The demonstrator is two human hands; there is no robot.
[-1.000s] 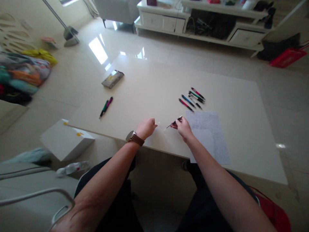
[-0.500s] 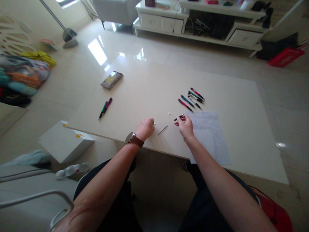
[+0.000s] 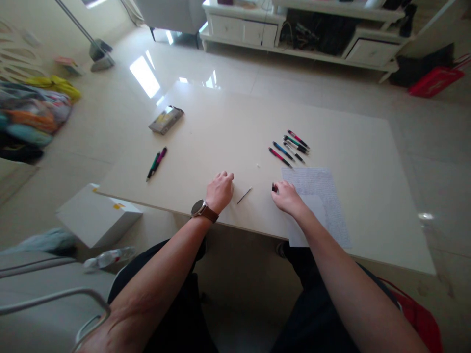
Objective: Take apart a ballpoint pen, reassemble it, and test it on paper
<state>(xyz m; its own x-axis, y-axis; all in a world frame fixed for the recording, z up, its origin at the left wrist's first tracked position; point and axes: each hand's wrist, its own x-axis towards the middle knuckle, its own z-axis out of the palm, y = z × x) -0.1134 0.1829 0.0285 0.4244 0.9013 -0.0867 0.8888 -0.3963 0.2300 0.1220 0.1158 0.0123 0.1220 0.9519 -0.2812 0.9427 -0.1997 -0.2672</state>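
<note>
My left hand (image 3: 220, 191), with a watch (image 3: 198, 208) on its wrist, rests on the table with curled fingers. Whatever they hold, if anything, is hidden. My right hand (image 3: 287, 197) is closed around a short black pen part (image 3: 274, 188), of which only the end shows. Between the hands a thin pen refill (image 3: 244, 195) lies slantwise on the tabletop, touched by neither. A tiny white piece (image 3: 258, 165) lies farther back. Beyond my right hand are several pens with coloured barrels (image 3: 283, 151).
A sheet of paper (image 3: 340, 215) lies partly under my right forearm on the white table (image 3: 379, 171). Two pens (image 3: 156, 164) and a flat grey box (image 3: 166, 120) are at the left. A white carton (image 3: 95, 215) stands below the table's left edge.
My right hand has lowered to the table and turned over, so the black pen part is mostly covered. My left hand has rolled palm down, and the white bit at its fingertips is out of sight.
</note>
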